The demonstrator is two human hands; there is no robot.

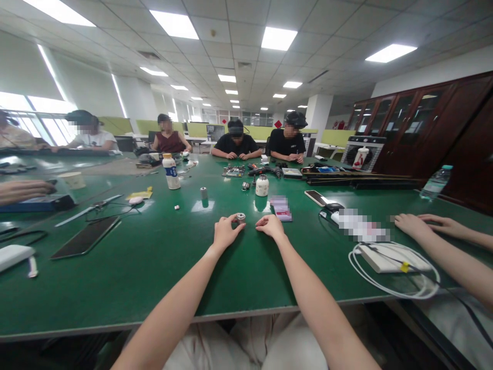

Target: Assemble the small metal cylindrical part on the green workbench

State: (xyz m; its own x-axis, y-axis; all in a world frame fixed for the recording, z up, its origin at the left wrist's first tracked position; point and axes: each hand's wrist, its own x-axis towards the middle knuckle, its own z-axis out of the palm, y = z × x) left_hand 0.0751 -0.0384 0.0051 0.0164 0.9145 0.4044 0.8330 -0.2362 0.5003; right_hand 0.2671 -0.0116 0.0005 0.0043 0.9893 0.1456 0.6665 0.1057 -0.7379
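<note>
My left hand (225,232) is closed around a small metal cylinder (241,218), thumb on the near side and fingers behind it. Round openings show in the cylinder's top face as it stands at the green table (165,288). To its right, my right hand (270,226) has its thumb and fingertips drawn together just above the tabletop. Whatever those fingertips may hold is too small to make out. A second grey cylinder (204,193) stands farther off to the left. Beyond my right hand lie a pink-and-white printed card (281,209) and a white jar (262,186).
A white bottle with a blue label (171,172) stands back left, and a dark tablet (87,239) lies at left. Coiled white cable surrounds a white box (393,258) at right, near another person's hands (418,226). Several people sit across the table, beyond a drill (265,169).
</note>
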